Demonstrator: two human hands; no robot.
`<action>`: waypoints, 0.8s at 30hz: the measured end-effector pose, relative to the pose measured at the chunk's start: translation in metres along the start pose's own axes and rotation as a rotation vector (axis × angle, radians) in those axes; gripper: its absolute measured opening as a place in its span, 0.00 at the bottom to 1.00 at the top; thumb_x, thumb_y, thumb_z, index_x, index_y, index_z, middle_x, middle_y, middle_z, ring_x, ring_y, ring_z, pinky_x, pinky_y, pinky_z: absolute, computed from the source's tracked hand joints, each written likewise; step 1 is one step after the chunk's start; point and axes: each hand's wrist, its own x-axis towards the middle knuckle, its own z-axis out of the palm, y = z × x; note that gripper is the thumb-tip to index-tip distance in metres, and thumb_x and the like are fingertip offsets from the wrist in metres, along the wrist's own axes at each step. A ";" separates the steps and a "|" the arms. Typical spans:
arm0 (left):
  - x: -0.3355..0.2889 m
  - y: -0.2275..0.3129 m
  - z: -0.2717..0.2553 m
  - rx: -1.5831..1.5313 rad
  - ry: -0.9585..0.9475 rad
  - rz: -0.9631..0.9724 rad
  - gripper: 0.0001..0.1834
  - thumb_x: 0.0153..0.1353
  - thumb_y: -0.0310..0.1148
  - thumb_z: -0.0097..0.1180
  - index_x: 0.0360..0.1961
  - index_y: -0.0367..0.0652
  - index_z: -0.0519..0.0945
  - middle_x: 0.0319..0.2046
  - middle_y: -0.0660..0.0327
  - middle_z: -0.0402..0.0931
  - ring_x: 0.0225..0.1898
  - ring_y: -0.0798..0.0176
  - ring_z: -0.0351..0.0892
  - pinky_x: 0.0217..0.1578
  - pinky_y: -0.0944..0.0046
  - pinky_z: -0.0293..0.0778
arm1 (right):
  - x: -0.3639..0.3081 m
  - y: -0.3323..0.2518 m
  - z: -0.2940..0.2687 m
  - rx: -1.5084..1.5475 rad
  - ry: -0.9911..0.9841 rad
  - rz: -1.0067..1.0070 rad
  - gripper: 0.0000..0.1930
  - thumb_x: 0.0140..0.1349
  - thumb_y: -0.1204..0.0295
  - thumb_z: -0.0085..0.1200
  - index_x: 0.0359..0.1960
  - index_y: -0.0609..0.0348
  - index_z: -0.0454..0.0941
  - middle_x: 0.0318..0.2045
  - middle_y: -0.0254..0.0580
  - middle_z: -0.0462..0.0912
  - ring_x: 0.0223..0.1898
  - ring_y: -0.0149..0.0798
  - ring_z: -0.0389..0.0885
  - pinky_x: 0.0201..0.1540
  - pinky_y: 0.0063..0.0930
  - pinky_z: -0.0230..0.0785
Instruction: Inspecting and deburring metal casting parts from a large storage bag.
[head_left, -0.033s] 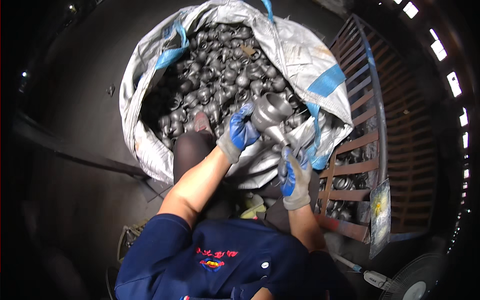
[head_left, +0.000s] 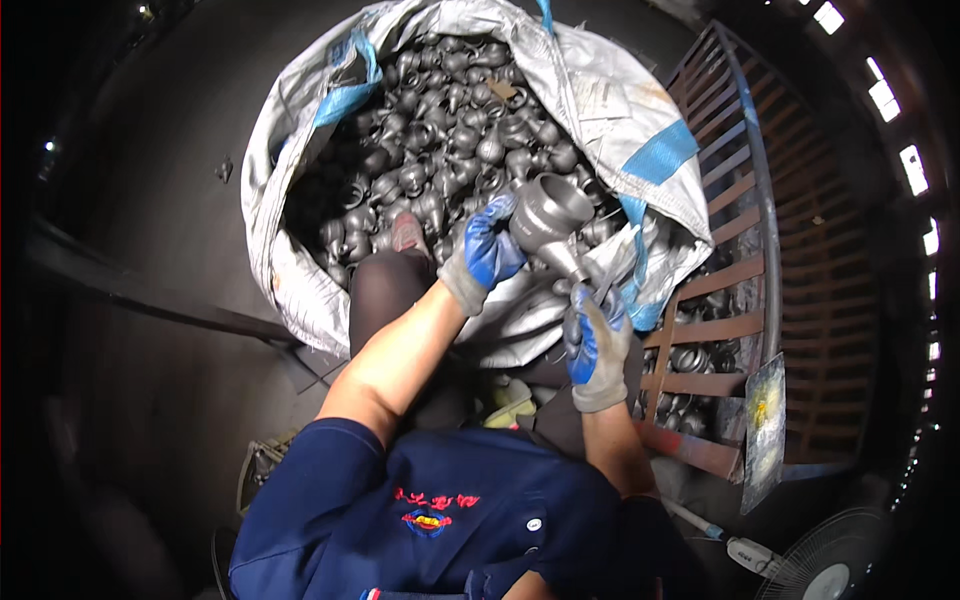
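Observation:
A dark grey metal pipe fitting (head_left: 547, 215), with a wide round mouth and a tapering narrow neck, is tilted above the near right part of the sack. My left hand (head_left: 488, 245), in a blue-coated grey glove, is closed at the left side of its wide end. My right hand (head_left: 598, 345), gloved alike, is closed around the lower end of the narrow neck. A thin greyish edge shows beside the right fingers; I cannot tell what it is. Below the fitting, many similar grey fittings (head_left: 440, 140) fill the large white woven sack (head_left: 640, 100).
A rusty slatted metal crate (head_left: 720, 330) with more fittings stands at the right. My shoe (head_left: 407, 232) rests against the heap in the sack. A fan (head_left: 830, 570) is at the lower right, and a dark bar (head_left: 180, 318) crosses the floor at left.
The view has shifted slightly. The fitting and both hands appear a little farther right, with the same grip.

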 end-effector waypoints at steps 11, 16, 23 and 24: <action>-0.024 -0.005 0.006 0.200 0.093 0.141 0.22 0.61 0.25 0.43 0.58 0.40 0.63 0.55 0.51 0.65 0.56 0.52 0.66 0.59 0.49 0.60 | 0.007 0.017 -0.009 -0.146 0.052 -0.080 0.18 0.59 0.77 0.50 0.52 0.62 0.65 0.26 0.39 0.76 0.13 0.19 0.63 0.12 0.11 0.54; -0.029 -0.009 0.025 0.316 0.055 0.144 0.21 0.60 0.22 0.46 0.55 0.42 0.64 0.49 0.53 0.69 0.51 0.58 0.71 0.53 0.55 0.71 | 0.012 0.021 -0.027 -0.089 0.145 -0.022 0.20 0.56 0.79 0.52 0.52 0.65 0.68 0.28 0.34 0.76 0.23 0.20 0.70 0.24 0.11 0.60; -0.013 0.007 0.019 0.367 0.118 0.145 0.18 0.62 0.29 0.47 0.54 0.42 0.67 0.48 0.56 0.71 0.50 0.59 0.72 0.55 0.56 0.67 | 0.033 0.024 -0.029 -0.047 0.119 0.025 0.15 0.56 0.79 0.51 0.46 0.64 0.71 0.26 0.35 0.75 0.23 0.22 0.71 0.24 0.12 0.62; -0.014 0.002 0.030 0.389 0.174 0.124 0.19 0.62 0.30 0.48 0.55 0.42 0.67 0.48 0.57 0.71 0.49 0.60 0.72 0.54 0.58 0.68 | 0.032 0.021 -0.028 -0.042 0.123 -0.012 0.13 0.57 0.77 0.51 0.44 0.63 0.69 0.24 0.37 0.75 0.18 0.21 0.67 0.18 0.12 0.57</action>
